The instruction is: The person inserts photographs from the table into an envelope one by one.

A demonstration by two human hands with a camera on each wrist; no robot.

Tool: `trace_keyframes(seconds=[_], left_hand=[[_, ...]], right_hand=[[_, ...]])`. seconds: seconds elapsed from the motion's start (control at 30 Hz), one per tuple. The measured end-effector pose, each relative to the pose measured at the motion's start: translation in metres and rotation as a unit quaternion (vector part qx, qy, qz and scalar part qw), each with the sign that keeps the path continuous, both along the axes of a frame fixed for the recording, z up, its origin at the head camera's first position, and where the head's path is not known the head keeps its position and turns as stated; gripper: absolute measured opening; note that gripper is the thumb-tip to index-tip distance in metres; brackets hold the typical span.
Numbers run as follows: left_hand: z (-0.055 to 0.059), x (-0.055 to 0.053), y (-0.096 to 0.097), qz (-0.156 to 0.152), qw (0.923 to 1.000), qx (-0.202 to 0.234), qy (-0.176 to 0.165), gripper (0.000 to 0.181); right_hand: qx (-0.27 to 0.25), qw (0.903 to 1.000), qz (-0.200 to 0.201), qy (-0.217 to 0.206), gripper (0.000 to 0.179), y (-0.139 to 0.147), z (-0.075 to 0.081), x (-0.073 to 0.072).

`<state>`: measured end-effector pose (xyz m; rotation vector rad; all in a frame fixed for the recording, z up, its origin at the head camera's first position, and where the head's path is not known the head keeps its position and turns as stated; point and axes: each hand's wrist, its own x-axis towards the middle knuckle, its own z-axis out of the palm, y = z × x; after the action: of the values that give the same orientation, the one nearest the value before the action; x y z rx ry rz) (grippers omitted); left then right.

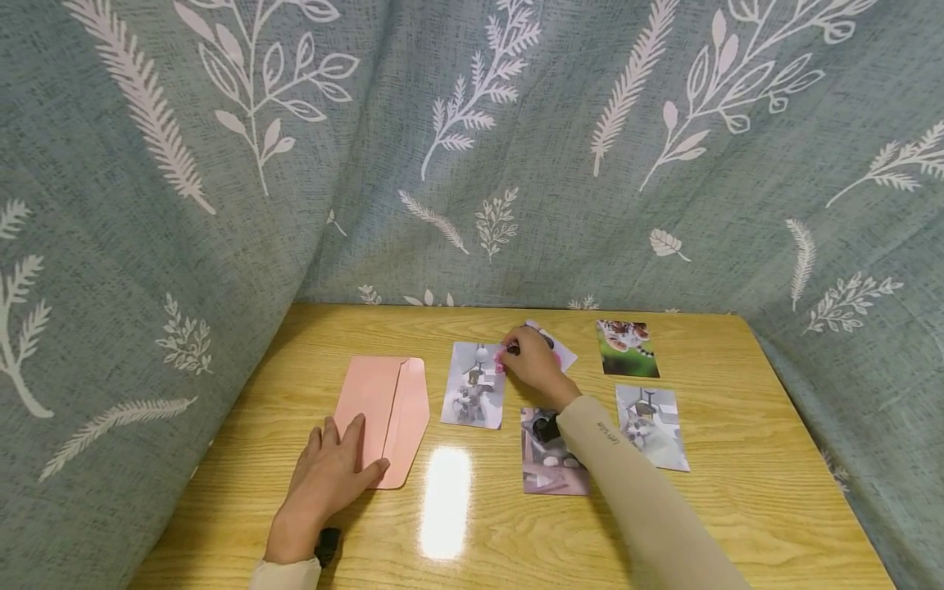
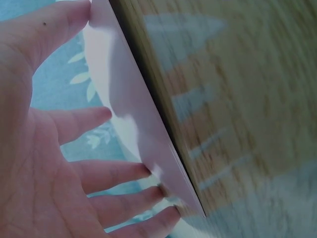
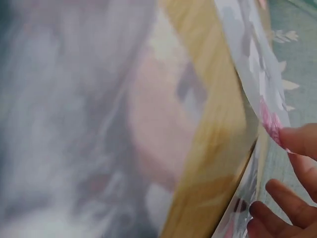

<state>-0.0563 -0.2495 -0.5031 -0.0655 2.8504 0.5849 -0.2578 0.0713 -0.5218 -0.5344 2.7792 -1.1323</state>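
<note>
My left hand (image 1: 330, 475) rests with spread fingers on a pink envelope (image 1: 376, 410), whose flap side faces right. In the left wrist view, the fingertips (image 2: 141, 171) touch the envelope's pale surface (image 2: 131, 109). My right hand (image 1: 534, 360) pinches the pink-marked upper right corner of a greyish photo print (image 1: 472, 389) between thumb and finger. That pinched edge, lifted and bent, also shows in the right wrist view, with the thumb (image 3: 299, 139) on the pink patch (image 3: 270, 121). Another photo (image 1: 566, 354) lies partly hidden under my right hand.
At the back right lies a photo with a green lower part (image 1: 627, 348). A grey-white photo (image 1: 656, 426) is in front of it. A darker photo (image 1: 553, 475) lies partly under my right forearm. A patterned curtain (image 1: 472, 164) hangs around the wooden table (image 1: 516, 541).
</note>
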Motion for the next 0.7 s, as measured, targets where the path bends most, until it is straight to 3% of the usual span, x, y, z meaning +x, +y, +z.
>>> trace_keyframes(seconds=[0.13,0.33,0.43,0.57,0.7], left_hand=[[-0.0008,0.0,-0.0001,-0.001,1.0,-0.001,0.003,0.088],[-0.0012,0.0005,-0.0003,-0.001,1.0,-0.001,0.004,0.089],[-0.0013,0.0002,-0.0001,-0.001,1.0,-0.003,0.003,0.088],[-0.0011,0.0001,0.0004,0.002,1.0,-0.004,0.0,0.089],[-0.0007,0.0006,0.0008,0.003,1.0,-0.003,-0.002,0.088]], right_hand=[[-0.058,0.9979,-0.029,-0.006,0.007,0.0,0.0031,0.0018],[-0.132,0.9892,-0.052,-0.036,0.007,0.0023,0.0022,0.006],[-0.192,0.9761,-0.062,-0.08,0.009,0.0043,0.0004,0.007],[-0.267,0.9498,-0.075,-0.145,0.014,0.0066,-0.0001,0.008],[-0.309,0.9297,-0.082,-0.183,0.019,0.0082,0.0024,0.0097]])
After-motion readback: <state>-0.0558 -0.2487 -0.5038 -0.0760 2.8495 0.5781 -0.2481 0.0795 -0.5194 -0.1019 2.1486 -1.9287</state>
